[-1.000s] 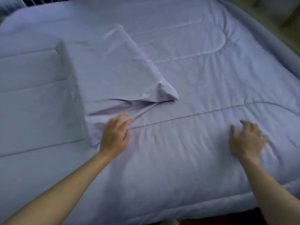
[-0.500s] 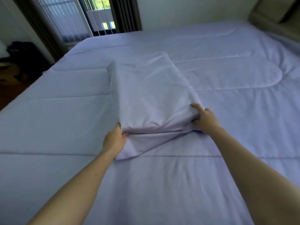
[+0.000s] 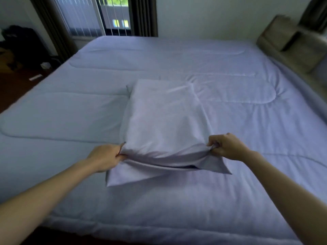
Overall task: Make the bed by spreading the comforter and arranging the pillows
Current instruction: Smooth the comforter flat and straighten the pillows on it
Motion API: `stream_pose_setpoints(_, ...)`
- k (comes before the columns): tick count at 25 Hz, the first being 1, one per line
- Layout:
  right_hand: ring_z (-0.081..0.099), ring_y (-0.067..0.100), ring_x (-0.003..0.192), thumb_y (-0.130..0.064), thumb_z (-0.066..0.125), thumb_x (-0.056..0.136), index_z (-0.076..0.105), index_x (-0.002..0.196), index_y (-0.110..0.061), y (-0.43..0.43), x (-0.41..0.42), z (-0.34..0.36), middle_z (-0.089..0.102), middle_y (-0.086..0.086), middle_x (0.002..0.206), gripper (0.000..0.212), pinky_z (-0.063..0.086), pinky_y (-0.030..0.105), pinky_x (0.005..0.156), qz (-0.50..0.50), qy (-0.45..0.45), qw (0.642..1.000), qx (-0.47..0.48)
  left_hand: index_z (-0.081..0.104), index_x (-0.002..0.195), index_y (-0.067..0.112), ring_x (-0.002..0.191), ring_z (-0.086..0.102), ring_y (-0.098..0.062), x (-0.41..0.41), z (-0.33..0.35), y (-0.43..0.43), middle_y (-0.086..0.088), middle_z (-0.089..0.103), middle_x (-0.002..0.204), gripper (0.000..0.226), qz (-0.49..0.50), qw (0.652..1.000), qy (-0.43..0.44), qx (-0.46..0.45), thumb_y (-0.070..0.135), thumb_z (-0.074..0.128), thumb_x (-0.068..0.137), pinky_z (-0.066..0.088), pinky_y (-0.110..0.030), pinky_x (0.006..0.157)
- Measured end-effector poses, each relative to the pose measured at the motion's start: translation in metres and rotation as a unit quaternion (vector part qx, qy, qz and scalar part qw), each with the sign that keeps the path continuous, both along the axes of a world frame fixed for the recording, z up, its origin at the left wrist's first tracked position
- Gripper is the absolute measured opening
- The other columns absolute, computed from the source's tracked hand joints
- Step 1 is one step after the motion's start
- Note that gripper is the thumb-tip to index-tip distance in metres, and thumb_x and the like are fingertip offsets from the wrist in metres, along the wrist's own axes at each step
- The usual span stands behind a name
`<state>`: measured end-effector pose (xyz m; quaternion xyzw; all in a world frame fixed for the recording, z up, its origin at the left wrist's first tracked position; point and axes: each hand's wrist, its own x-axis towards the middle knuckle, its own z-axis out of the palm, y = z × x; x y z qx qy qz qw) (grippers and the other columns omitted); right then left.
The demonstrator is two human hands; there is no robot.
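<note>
On the spread comforter (image 3: 230, 124), left hand (image 3: 104, 157) and right hand (image 3: 227, 147) pinch the pillow's (image 3: 162, 124) near corners.

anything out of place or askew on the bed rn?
The pillow sits mid-bed on top of the comforter, not at an end. Its near open end is slack and gaping, with loose case bunched where the left hand and right hand grip its corners. The comforter itself lies flat.

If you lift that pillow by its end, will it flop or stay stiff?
Probably floppy: the pillow bunches into folds where the left hand and right hand pinch it. Likely light, since mere pinches hold up its near edge.
</note>
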<state>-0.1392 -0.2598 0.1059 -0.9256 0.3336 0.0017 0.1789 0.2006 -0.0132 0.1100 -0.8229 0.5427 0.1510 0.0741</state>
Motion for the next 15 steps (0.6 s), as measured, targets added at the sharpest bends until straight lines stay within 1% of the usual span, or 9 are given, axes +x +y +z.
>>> stream_pose_setpoints(2, 0.062, 0.021, 0.085, -0.030, 0.062, 0.075, 0.065, 0.094, -0.030, 0.045, -0.008, -0.011, 0.049, -0.016, 0.060, 0.019, 0.044, 0.028, 0.074, 0.046, 0.128, 0.990, 0.046, 0.045, 0.135, 0.033, 0.115, 0.059, -0.030, -0.019, -0.025, 0.050, -0.007, 0.062, 0.129, 0.042, -0.013, 1.000, 0.013, 0.017, 0.045, 0.045, 0.094, 0.049, -0.034, 0.088)
stream_pose_setpoints(4, 0.065, 0.021, 0.081, -0.016, 0.058, 0.079, 0.054, 0.088, -0.029, 0.084, -0.012, -0.028, 0.062, -0.010, 0.062, 0.016, 0.049, 0.030, 0.075, 0.057, 0.224, 0.964, 0.130, 0.043, 0.138, 0.031, 0.115, 0.059, -0.032, -0.041, -0.053, 0.088, -0.010, 0.062, 0.129, 0.043, -0.040, 0.998, 0.027, 0.050, 0.036, 0.043, 0.096, 0.048, -0.036, 0.091)
stream_pose_setpoints(7, 0.072, 0.025, 0.071, -0.010, 0.051, 0.082, 0.044, 0.087, -0.023, 0.101, -0.006, -0.021, 0.073, 0.006, 0.076, 0.015, 0.051, 0.028, 0.056, -0.004, 0.307, 0.916, 0.257, 0.045, 0.136, 0.026, 0.116, 0.059, -0.030, -0.047, -0.068, 0.097, -0.011, 0.061, 0.130, 0.044, -0.015, 0.990, 0.047, 0.133, 0.037, 0.044, 0.094, 0.048, -0.036, 0.093)
stream_pose_setpoints(9, 0.071, 0.024, 0.069, -0.018, 0.050, 0.088, 0.054, 0.098, -0.018, 0.093, 0.009, -0.002, 0.073, 0.005, 0.083, 0.011, 0.050, 0.024, 0.056, -0.054, 0.353, 0.899, 0.254, 0.052, 0.130, 0.022, 0.119, 0.058, -0.028, -0.038, -0.056, 0.079, -0.007, 0.059, 0.132, 0.040, 0.006, 0.978, 0.012, 0.210, 0.035, 0.047, 0.092, 0.048, -0.042, 0.098)
stream_pose_setpoints(10, 0.071, 0.024, 0.077, -0.020, 0.048, 0.089, 0.058, 0.102, -0.015, 0.088, 0.020, 0.005, 0.073, 0.005, 0.090, 0.017, 0.052, 0.026, 0.064, -0.068, 0.362, 0.910, 0.189, 0.052, 0.130, 0.019, 0.122, 0.056, -0.028, -0.037, -0.049, 0.067, -0.007, 0.057, 0.135, 0.039, 0.024, 0.976, -0.019, 0.218, 0.026, 0.046, 0.093, 0.046, -0.044, 0.099)
stream_pose_setpoints(11, 0.070, 0.026, 0.090, -0.022, 0.046, 0.090, 0.059, 0.106, -0.015, 0.083, 0.032, 0.006, 0.072, 0.007, 0.101, 0.022, 0.052, 0.030, 0.074, -0.080, 0.343, 0.932, 0.083, 0.050, 0.131, 0.016, 0.124, 0.054, -0.028, -0.040, -0.042, 0.054, -0.008, 0.054, 0.137, 0.038, 0.047, 0.980, -0.045, 0.187, 0.019, 0.043, 0.094, 0.045, -0.044, 0.099)
stream_pose_setpoints(12, 0.065, 0.029, 0.104, -0.024, 0.046, 0.091, 0.057, 0.114, -0.017, 0.083, 0.046, 0.001, 0.067, 0.010, 0.114, 0.027, 0.049, 0.034, 0.084, -0.088, 0.279, 0.956, -0.008, 0.048, 0.131, 0.013, 0.124, 0.053, -0.029, -0.046, -0.036, 0.043, -0.008, 0.053, 0.137, 0.038, 0.061, 0.989, -0.063, 0.118, 0.016, 0.040, 0.094, 0.043, -0.043, 0.098)
stream_pose_setpoints(14, 0.052, 0.030, 0.123, -0.032, 0.046, 0.093, 0.048, 0.130, -0.021, 0.098, 0.079, -0.016, 0.054, 0.010, 0.134, 0.039, 0.040, 0.037, 0.098, -0.069, 0.112, 0.991, -0.040, 0.047, 0.131, 0.015, 0.123, 0.051, -0.029, -0.060, -0.034, 0.021, -0.009, 0.052, 0.136, 0.039, 0.061, 0.993, -0.082, -0.056, 0.026, 0.043, 0.094, 0.042, -0.042, 0.097)
stream_pose_setpoints(15, 0.044, 0.027, 0.131, -0.035, 0.045, 0.094, 0.043, 0.137, -0.021, 0.114, 0.093, -0.030, 0.047, 0.007, 0.143, 0.045, 0.035, 0.037, 0.104, -0.008, 0.066, 0.998, -0.021, 0.045, 0.135, 0.017, 0.127, 0.048, -0.030, -0.064, -0.042, 0.016, -0.009, 0.048, 0.141, 0.046, 0.053, 0.990, -0.067, -0.115, 0.036, 0.045, 0.093, 0.040, -0.044, 0.099)
